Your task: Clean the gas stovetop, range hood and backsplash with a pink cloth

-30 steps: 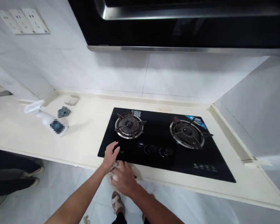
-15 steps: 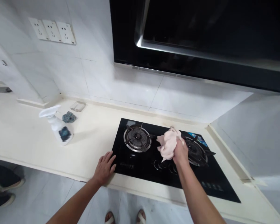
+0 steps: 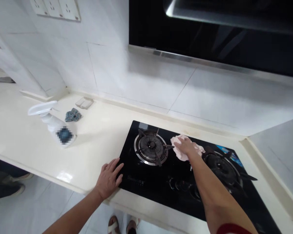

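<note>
A pale pink cloth (image 3: 179, 154) lies bunched on the black glass gas stove (image 3: 146, 180), between its two burners. My right hand (image 3: 185, 146) presses down on the cloth near the back of the stove, fingers over the fabric. At the stove's left edge rests my left hand (image 3: 109, 177), its fingers spread, the fingertips on the glass and the palm by the counter's front edge. The left burner (image 3: 151, 146) stands just left of the cloth. My right forearm partly covers the right burner (image 3: 219, 165) and the knobs (image 3: 179, 185).
A white spray bottle (image 3: 55, 126) stands on the cream counter (image 3: 95, 130), left of the stove. Behind it are a grey-blue scrunchie-like bundle (image 3: 73, 115) and a small clear tray (image 3: 84, 102). A black range hood (image 3: 210, 42) overhangs the back. Another person's shoes (image 3: 20, 182) show lower left.
My right hand has lowered the cloth from above the stove onto the glass and pushed it toward the back. My left hand stays at the stove's edge. The camera view has shifted.
</note>
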The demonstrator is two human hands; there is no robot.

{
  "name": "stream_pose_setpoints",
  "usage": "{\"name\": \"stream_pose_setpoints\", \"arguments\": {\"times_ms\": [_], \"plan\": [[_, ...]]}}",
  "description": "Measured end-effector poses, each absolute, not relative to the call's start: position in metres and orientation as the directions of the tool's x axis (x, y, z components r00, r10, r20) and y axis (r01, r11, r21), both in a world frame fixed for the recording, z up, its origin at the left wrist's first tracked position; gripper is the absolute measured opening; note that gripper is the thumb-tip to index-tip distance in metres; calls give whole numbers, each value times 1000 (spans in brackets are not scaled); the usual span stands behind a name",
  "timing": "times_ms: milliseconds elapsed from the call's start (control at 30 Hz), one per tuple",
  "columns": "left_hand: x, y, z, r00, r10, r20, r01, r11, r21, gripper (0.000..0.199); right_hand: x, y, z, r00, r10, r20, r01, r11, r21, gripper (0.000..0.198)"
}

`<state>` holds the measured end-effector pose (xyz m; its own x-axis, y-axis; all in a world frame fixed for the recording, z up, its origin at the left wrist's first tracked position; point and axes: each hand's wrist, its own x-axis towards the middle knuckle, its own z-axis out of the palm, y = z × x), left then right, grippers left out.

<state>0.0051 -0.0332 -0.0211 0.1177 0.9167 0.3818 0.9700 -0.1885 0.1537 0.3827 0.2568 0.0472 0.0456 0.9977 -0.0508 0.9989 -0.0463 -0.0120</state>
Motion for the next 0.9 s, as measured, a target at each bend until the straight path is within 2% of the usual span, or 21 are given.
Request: {"name": "stream_pose_setpoints", "arguments": {"times_ms": [200,367,533,700,900], "plan": [[8,-31,-18,109,920,376,971,-180,159,44,381,189,38,-40,995,-95,999,41,1,48],[9,-32,-18,101,917,387,972,-174,157,43,348,119,40,-262,955,-138,958,274,82,51],[10,-33,-17,89,926,368,976,-155,153,43,324,93,47,-448,887,-111,875,461,147,45],[10,-34,-17,83,927,365,971,-158,181,44,316,75,47,-498,866,-38,851,497,168,38],[12,-35,-17,49,928,368,958,-148,245,45,301,49,41,-572,821,-9,816,570,94,32]]}}
